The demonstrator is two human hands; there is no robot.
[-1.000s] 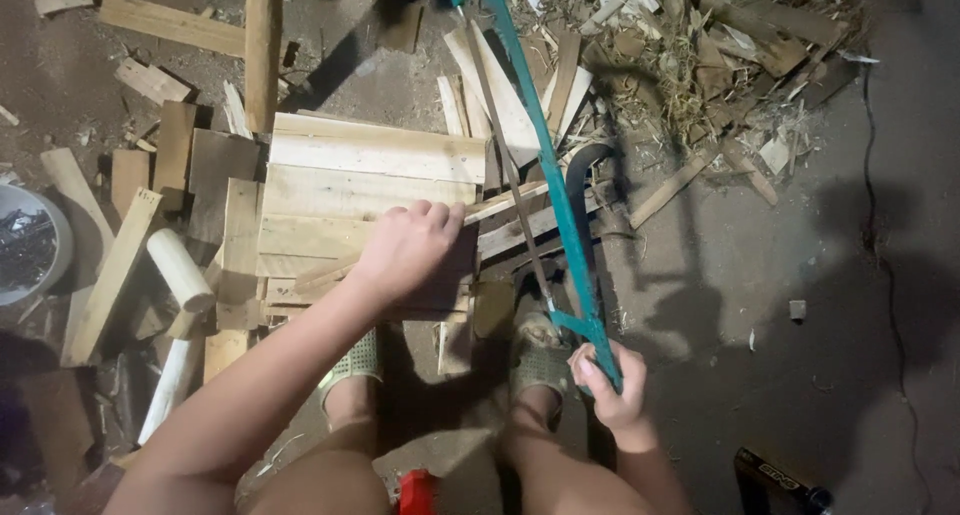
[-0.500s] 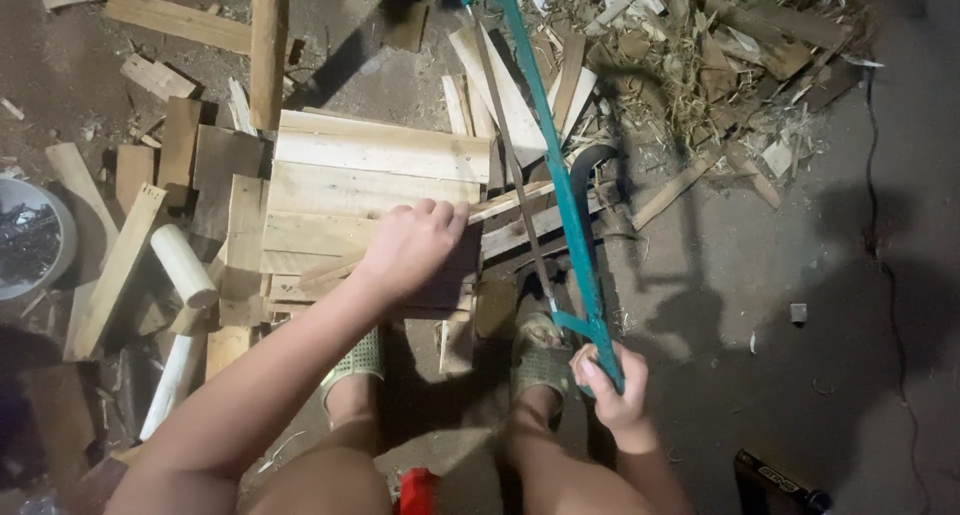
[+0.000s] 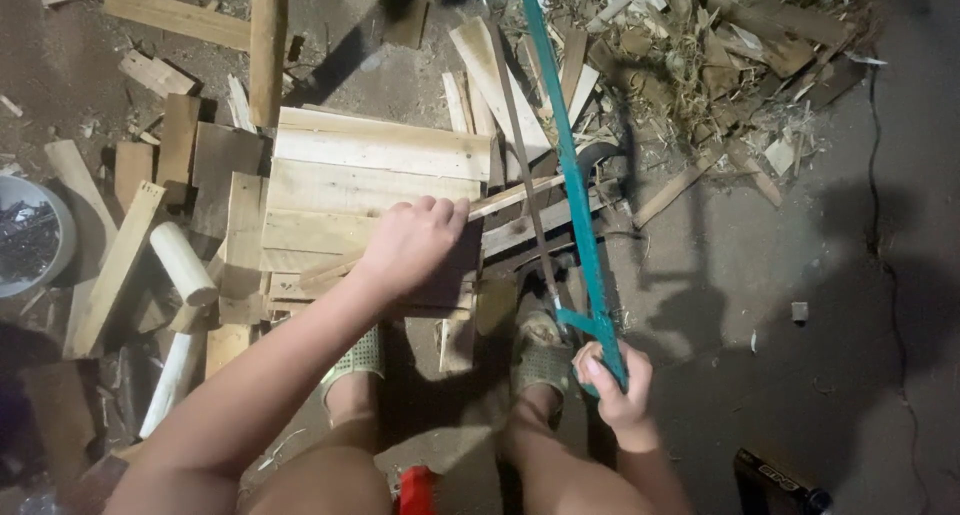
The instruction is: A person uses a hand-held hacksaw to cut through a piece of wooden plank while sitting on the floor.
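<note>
My right hand [image 3: 612,387] is clenched around the near handle of a teal bow saw [image 3: 560,165], whose long axis runs from that grip away to the far edge of view, leaning slightly left. Its thin blade [image 3: 520,165] lies just left of the frame and crosses a narrow slat [image 3: 515,193] that points right, out of a stack of pale planks [image 3: 375,190]. My left hand [image 3: 410,243] presses palm down, fingers curled, on the near right part of that stack, beside the slat. My feet in mesh shoes [image 3: 545,360] stand at the stack's near edge. A small dark box [image 3: 775,480] with a pale label sits on the floor at near right. A grey bowl [image 3: 30,237] rests at far left, a round white peg [image 3: 183,263] beside the planks. The ground is bare grey concrete [image 3: 800,235], dimly lit, strewn with offcuts and a heap of splinters [image 3: 720,45] at far right.
</note>
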